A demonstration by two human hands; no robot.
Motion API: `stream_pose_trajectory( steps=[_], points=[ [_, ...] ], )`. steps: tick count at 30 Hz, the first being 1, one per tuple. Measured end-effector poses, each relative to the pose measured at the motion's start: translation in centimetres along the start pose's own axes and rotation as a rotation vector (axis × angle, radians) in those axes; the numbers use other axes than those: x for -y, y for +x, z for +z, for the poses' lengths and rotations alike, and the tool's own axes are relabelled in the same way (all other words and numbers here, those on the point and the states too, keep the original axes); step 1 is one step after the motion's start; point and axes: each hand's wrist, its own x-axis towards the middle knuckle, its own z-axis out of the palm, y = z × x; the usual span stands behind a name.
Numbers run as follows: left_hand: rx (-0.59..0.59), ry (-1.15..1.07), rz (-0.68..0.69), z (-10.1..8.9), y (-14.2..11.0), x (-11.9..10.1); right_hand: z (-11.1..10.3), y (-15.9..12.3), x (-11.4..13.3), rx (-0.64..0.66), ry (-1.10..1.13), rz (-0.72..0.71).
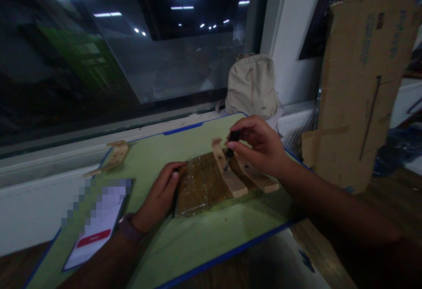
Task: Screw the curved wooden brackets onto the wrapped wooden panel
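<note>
My right hand (260,146) pinches the black handle of a short screwdriver (231,146). The screwdriver's metal shaft points down at a hole in a curved wooden strip (232,182). Beside that strip, a second curved wooden strip (262,179) lies across the same brown wooden board (198,186), which has a shiny, plastic-like covering. At the board's left edge, my left hand (165,188) grips with the thumb near its top and the fingers around the side. Whether a screw sits under the screwdriver tip is too small to tell.
A green, blue-edged table (211,240) bears the board. Another curved wooden piece (117,155) lies at its far left corner, with a phone-like screen (99,227) nearer me. Behind are a window, a beige backpack (250,84) and, right, a tall cardboard box (359,91).
</note>
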Motion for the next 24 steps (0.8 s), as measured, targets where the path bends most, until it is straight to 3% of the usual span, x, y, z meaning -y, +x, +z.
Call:
stream_pose_trajectory(
  steps=[2,4,9,11,14,16,21,24],
  points=[
    [-0.001,0.007,0.010,0.0,0.0,0.0,-0.3,0.2,-0.4,-0.088,-0.137,-0.040],
    [0.002,0.017,0.021,0.0,0.0,0.0,-0.6,0.3,-0.3,-0.076,-0.159,-0.072],
    [0.009,0.029,0.031,0.0,0.0,0.0,-0.2,0.0,0.6,0.166,0.124,-0.027],
    [0.006,0.027,0.033,-0.1,0.0,0.0,0.0,-0.1,0.4,0.111,0.102,0.016],
    [0.007,0.023,0.036,-0.1,0.0,-0.2,-0.1,-0.1,-0.3,-0.075,-0.123,-0.031],
    [0.002,0.021,0.041,0.0,0.0,-0.3,-0.4,0.0,-0.4,-0.099,-0.201,-0.062],
    [0.000,0.017,0.047,0.0,0.0,-0.2,-0.3,-0.2,0.6,0.137,0.039,-0.042],
    [0.006,0.027,0.045,0.0,0.1,-0.2,0.1,-0.5,0.3,0.116,0.045,0.019]
  ],
)
